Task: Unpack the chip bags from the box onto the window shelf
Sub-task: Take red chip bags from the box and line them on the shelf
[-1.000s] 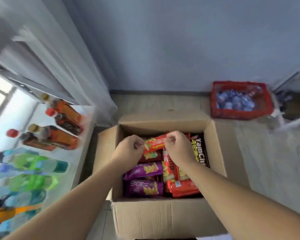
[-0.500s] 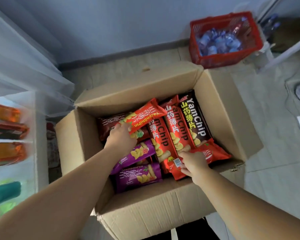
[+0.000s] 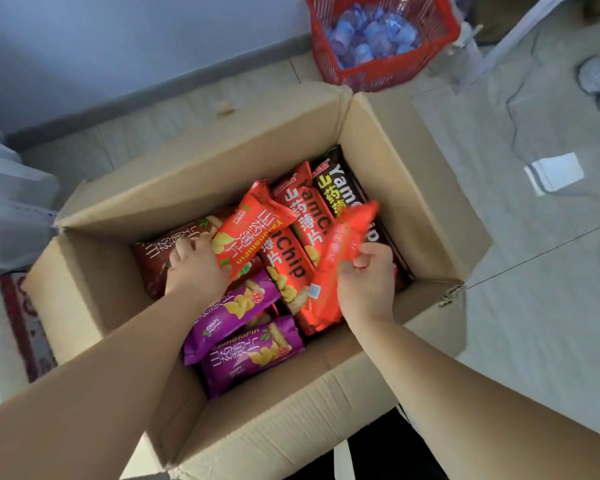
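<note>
Red bag (image 3: 342,249) newly aloft in right hand (image 3: 366,284)

matt corrugated cardboard box (image 3: 378,174), glossy foil-like chip bags (image 3: 253,355) — red plastic basket (image 3: 388,69)

Blue-grey wall (image 3: 118,46) meets pale floor (image 3: 534,306), perhaps tiled.
</note>
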Motion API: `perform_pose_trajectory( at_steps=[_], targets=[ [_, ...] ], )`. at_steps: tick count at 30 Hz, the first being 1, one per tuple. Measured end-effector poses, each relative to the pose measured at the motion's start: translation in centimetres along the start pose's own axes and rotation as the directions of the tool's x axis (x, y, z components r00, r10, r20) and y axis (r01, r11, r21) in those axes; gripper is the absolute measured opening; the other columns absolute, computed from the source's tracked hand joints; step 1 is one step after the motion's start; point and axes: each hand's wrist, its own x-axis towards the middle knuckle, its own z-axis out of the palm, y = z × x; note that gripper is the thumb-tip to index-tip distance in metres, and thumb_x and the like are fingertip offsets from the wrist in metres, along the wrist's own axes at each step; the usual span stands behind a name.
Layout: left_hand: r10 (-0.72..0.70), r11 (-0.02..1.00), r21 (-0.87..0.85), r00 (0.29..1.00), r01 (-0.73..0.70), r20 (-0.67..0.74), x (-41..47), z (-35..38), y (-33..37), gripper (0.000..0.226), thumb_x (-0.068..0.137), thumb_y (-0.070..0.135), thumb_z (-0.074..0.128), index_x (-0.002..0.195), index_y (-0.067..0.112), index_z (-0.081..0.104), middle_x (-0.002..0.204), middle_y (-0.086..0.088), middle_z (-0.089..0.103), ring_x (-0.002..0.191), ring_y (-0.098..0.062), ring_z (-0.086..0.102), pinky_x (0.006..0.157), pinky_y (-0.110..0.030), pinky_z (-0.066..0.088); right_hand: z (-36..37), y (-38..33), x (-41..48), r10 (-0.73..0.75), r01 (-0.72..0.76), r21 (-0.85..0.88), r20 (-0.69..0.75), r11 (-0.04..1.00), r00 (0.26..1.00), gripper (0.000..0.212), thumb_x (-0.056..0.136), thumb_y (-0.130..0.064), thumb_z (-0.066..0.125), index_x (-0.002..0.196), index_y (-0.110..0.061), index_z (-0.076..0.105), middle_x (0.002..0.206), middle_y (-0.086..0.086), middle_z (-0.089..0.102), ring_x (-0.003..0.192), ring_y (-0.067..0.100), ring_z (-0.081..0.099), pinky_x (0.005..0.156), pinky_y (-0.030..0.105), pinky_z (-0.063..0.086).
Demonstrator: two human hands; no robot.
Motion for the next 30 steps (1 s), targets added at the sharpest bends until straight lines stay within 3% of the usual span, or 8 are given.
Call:
perform_pose_trajectory(
  at_steps=[2,6,10,13,16,20,24,30],
  targets=[
    [0.000,1.000,0.011,1.000,0.000,-0.018,0.0,0.0,-0.2,0.077,0.089,0.046,0.069,0.148,0.012,0.033,0.145,-0.018,0.042,0.135,-0.040,0.040,0.108,-0.055,0.041,0.4,-0.1,-0.3,-0.011,0.011,-0.009,0.047,1.000,0.999,0.023,0.083,-0.018,0.063,0.101,-0.024,0.051,0.109,0.006,0.059,0.092,0.019,0.063,0.077,0.025,0.051],
    [-0.037,0.997,-0.070,0.999,0.038,0.008,-0.4,-0.2,0.1,0.080,0.085,0.053,0.071,0.146,0.015,0.036,0.138,-0.016,0.054,0.134,-0.039,0.041,0.106,-0.052,0.042,1.4,0.7,0.0,0.143,-0.136,-0.097,0.074,0.986,0.987,0.022,0.081,-0.025,0.070,0.089,-0.017,0.050,0.132,0.020,0.057,0.116,0.037,0.057,0.102,0.048,0.046],
    [-0.097,0.978,-0.176,0.990,0.114,0.101,-1.3,1.2,0.6,0.083,0.081,0.065,0.068,0.141,0.013,0.042,0.132,-0.010,0.059,0.132,-0.037,0.042,0.106,-0.052,0.042,2.1,1.1,0.9,0.192,-0.181,-0.084,0.142,0.980,0.971,0.045,0.093,-0.036,0.062,0.130,-0.012,0.052,0.119,0.005,0.064,0.117,0.027,0.060,0.091,0.030,0.043],
    [-0.088,0.928,-0.345,0.983,0.140,0.164,-2.2,2.4,0.8,0.081,0.074,0.071,0.068,0.131,0.015,0.050,0.123,-0.005,0.065,0.117,-0.031,0.058,0.102,-0.050,0.048,2.7,0.7,1.0,0.150,-0.132,-0.092,0.229,0.987,0.962,0.030,0.101,-0.033,0.052,0.123,-0.014,0.061,0.106,-0.003,0.061,0.105,0.021,0.060,0.081,0.027,0.037],
    [-0.084,0.855,-0.485,0.971,0.185,0.223,-3.5,3.4,0.9,0.078,0.071,0.073,0.068,0.127,0.020,0.054,0.116,-0.001,0.067,0.099,-0.023,0.067,0.087,-0.043,0.057,4.0,0.8,0.8,0.127,-0.090,-0.121,0.338,0.989,0.932,0.029,0.097,-0.034,0.062,0.117,-0.013,0.059,0.104,-0.002,0.066,0.090,0.015,0.063,0.071,0.026,0.044],
    [-0.053,0.800,-0.566,0.963,0.200,0.265,-4.9,4.4,0.7,0.072,0.079,0.066,0.070,0.132,0.021,0.052,0.121,0.002,0.065,0.103,-0.019,0.066,0.086,-0.036,0.053,5.9,0.7,0.1,0.225,-0.211,-0.081,0.423,0.974,0.878,0.051,0.084,-0.038,0.073,0.126,-0.018,0.052,0.111,-0.001,0.070,0.096,0.019,0.069,0.088,0.039,0.057],
    [-0.093,0.735,-0.627,0.954,0.259,0.285,-5.6,4.7,0.2,0.065,0.088,0.051,0.070,0.137,0.015,0.047,0.116,0.003,0.064,0.093,-0.014,0.063,0.065,-0.024,0.046,6.1,0.2,-0.1,0.247,-0.270,-0.012,0.441,0.963,0.863,0.072,0.065,-0.062,0.064,0.127,-0.026,0.062,0.110,-0.003,0.072,0.094,0.019,0.071,0.088,0.042,0.058],
    [-0.130,0.627,-0.706,0.937,0.330,0.323,-7.2,4.9,-0.4,0.054,0.087,0.049,0.072,0.126,0.020,0.048,0.108,0.006,0.064,0.096,-0.014,0.067,0.074,-0.027,0.052,5.8,0.1,-1.1,0.245,-0.286,-0.015,0.563,0.958,0.789,0.051,0.095,-0.058,0.054,0.138,-0.031,0.043,0.124,-0.003,0.058,0.111,0.020,0.059,0.099,0.044,0.049]
  ],
)
